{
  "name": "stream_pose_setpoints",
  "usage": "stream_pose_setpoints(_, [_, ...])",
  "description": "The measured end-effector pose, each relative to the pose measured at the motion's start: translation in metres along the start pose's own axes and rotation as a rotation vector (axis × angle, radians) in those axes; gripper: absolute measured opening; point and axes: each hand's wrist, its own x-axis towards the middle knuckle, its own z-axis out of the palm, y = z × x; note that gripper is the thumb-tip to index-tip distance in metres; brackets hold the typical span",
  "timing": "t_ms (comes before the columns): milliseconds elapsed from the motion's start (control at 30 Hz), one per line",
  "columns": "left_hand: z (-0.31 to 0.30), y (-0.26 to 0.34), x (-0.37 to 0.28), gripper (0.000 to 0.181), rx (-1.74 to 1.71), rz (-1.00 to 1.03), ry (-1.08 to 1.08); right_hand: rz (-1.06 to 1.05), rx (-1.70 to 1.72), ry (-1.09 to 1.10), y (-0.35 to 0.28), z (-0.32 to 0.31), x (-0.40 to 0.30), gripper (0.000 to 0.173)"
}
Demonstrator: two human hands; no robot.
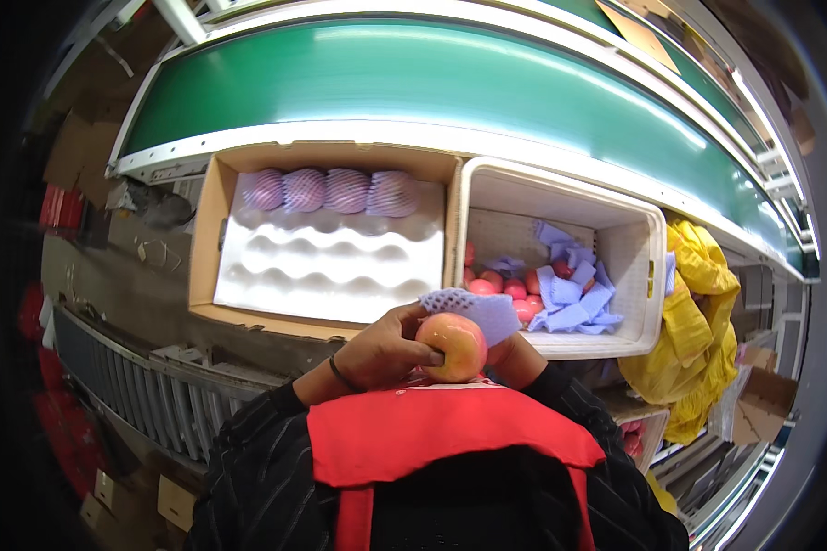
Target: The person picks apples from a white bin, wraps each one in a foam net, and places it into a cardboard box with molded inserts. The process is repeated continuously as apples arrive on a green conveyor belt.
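Note:
In front of my red apron, my left hand (383,350) grips a red-yellow apple (453,348), the thumb pressed to its near left side. A lilac foam net sleeve (493,317) lies flattened just beyond the apple, its left end at my left fingers. My right hand (513,359) is close behind the apple's right side; its fingers are hidden by the fruit and the sleeve. Beyond the hands stands a cardboard box (331,153) with a white moulded tray (331,265). Several sleeved apples (348,191) sit in the tray's far row.
A white plastic crate (627,206) adjoins the box on the right, with loose apples (484,286) and foam sleeves (572,303) inside. A green conveyor belt (413,76) runs behind both. Yellow sacking (696,324) hangs right of the crate. A roller conveyor (138,382) lies at the left.

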Motion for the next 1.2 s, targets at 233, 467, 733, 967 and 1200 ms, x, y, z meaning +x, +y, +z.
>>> stream_pose_setpoints(233, [-0.037,-0.015,-0.057,0.07,-0.124,0.079,0.099,0.097,-0.162,0.085,-0.008,0.095,0.043,0.032])
stream_pose_setpoints(467, [-0.077,-0.004,-0.059,0.065,-0.228,0.388,0.299,-0.166,-0.253,0.188,-0.012,0.103,0.083,0.01])
stream_pose_setpoints(733, [-0.133,-0.019,0.004,0.043,0.885,0.586,0.94,-0.682,-1.69,0.415,0.016,0.139,0.103,0.029])
stream_pose_setpoints(967, [-0.12,-0.006,-0.006,0.038,-0.293,0.381,0.293,-0.758,-1.847,0.37,0.007,0.125,0.086,0.038])
stream_pose_setpoints(1200, [-0.129,0.008,0.065,0.044,0.162,0.372,0.587,-0.703,-1.703,0.002,0.009,0.087,0.054,0.048])
